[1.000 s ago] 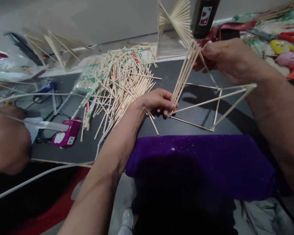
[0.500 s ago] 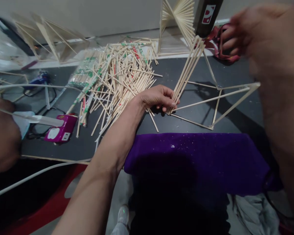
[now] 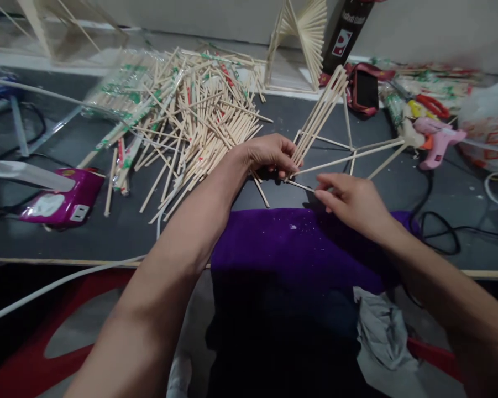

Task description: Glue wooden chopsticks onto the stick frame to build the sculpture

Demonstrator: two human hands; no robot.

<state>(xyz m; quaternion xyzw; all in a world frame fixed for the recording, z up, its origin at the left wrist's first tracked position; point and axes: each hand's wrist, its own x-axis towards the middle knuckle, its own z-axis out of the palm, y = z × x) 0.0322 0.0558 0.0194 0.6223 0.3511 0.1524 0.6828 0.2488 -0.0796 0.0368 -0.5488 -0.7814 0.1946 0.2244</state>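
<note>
A frame of wooden chopsticks (image 3: 348,160) stands on the dark table, with a slanted row of several chopsticks (image 3: 321,119) rising from its left corner. My left hand (image 3: 271,155) is closed in a pinch on the foot of that row, at the corner joint. Low on the near side, my right hand (image 3: 350,199) has thumb and forefinger curled at the bottom chopstick (image 3: 300,186), covering part of it. To the left of my left hand spreads a heap of loose chopsticks (image 3: 215,121).
A pink glue gun (image 3: 437,143) and red-handled pliers (image 3: 431,105) lie at the right. Behind stand a fanned chopstick model (image 3: 300,50) and a dark bottle (image 3: 346,30). At left are a purple power box (image 3: 64,193) and a white cable (image 3: 66,282). Purple cloth (image 3: 273,237) covers the front edge.
My right hand has come down from the upper right to the near side of the frame. My left hand keeps its pinch. A blurred hand-like shape at the far left is gone from view.
</note>
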